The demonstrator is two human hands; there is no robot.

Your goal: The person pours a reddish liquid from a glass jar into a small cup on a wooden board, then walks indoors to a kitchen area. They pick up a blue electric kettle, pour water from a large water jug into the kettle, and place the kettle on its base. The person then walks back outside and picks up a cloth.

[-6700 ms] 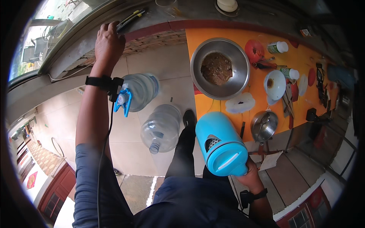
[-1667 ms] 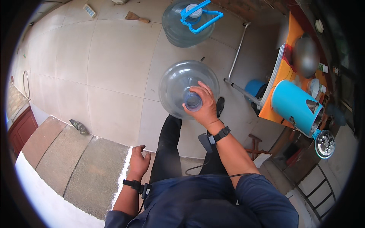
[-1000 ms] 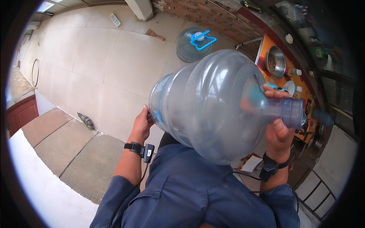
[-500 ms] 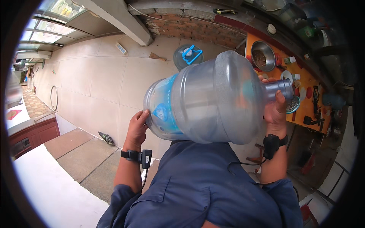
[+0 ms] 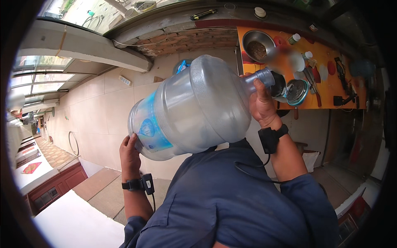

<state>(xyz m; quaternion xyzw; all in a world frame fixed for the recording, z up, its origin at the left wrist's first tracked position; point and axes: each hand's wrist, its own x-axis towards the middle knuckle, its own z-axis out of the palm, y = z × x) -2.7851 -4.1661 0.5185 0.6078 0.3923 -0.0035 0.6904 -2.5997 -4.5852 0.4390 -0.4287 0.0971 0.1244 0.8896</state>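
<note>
A large clear water jug [image 5: 194, 107] with a blue label fills the middle of the view, lying on its side and raised in front of the person's chest, its base toward 8 o'clock and its narrow neck toward 2 o'clock. The left hand [image 5: 130, 155] sits under the base at the jug's 8 o'clock edge, fingers spread flat against the curved bottom rim, with a black wrist strap below it. The right hand [image 5: 260, 103] is at the jug's 3 o'clock end, wrapped closed around the neck just behind the open mouth; a black band circles that wrist too. The jug thus spans the gap between both hands, touching each.

Beyond the neck, toward 1 o'clock, an orange table [image 5: 326, 93] carries kitchen things: a steel bowl [image 5: 258, 41] with brown contents at its far left, a round steel lid [image 5: 297, 91] just beside the jug's mouth, a small white bottle [image 5: 293, 38] and red lids further along. Behind the jug at 12 o'clock, a second water jug [image 5: 182, 66] with a blue handle peeks out, on the tiled floor [image 5: 103, 107] by a brick wall [image 5: 190, 39]. The person's blue shirt [image 5: 231, 202] fills the lower middle.
</note>
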